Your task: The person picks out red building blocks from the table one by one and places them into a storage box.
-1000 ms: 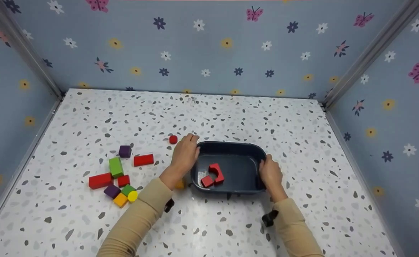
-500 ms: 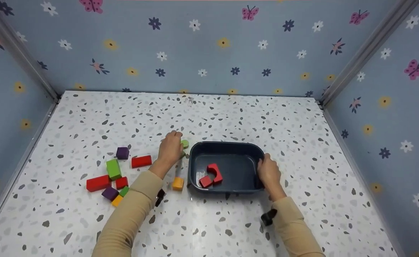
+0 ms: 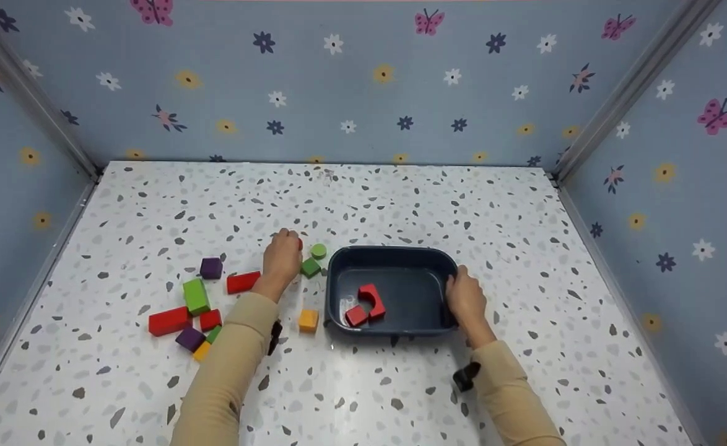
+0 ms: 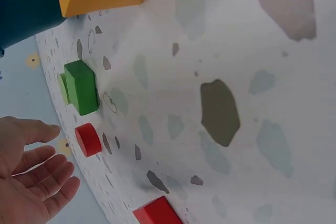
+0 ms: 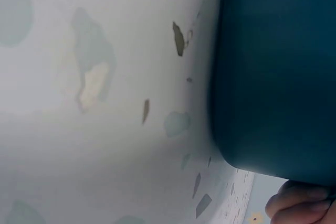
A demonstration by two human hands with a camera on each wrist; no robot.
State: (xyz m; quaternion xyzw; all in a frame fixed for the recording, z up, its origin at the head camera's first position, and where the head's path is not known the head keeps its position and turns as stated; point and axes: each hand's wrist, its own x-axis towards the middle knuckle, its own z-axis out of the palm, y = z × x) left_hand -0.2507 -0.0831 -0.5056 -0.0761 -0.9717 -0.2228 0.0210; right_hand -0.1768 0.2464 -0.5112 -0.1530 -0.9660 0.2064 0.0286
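A dark blue rectangular tub [image 3: 394, 334] stands on the speckled table, with a red arch block [image 3: 373, 300] and a small red block [image 3: 356, 316] inside. My right hand [image 3: 467, 298] grips its right rim; in the right wrist view curled fingers [image 5: 299, 203] show at the tub's edge. My left hand [image 3: 282, 257] is left of the tub, over the table. In the left wrist view its loosely bent fingers are spread beside a red cylinder [image 4: 88, 140], with nothing between them and the thumb. A green cube [image 3: 311, 267] and a light green cylinder [image 3: 318, 251] lie between that hand and the tub.
A yellow cube [image 3: 308, 321] lies near the tub's left front corner. Farther left are a red bar [image 3: 243, 282], a purple cube [image 3: 211, 267], a light green block [image 3: 196, 296] and several other blocks. A flowered wall [image 3: 363, 80] closes off the back and sides.
My left hand has let go of the tub's left rim and moved left to the red cylinder, uncovering the green cube, light green cylinder and yellow cube. My right hand keeps its hold.
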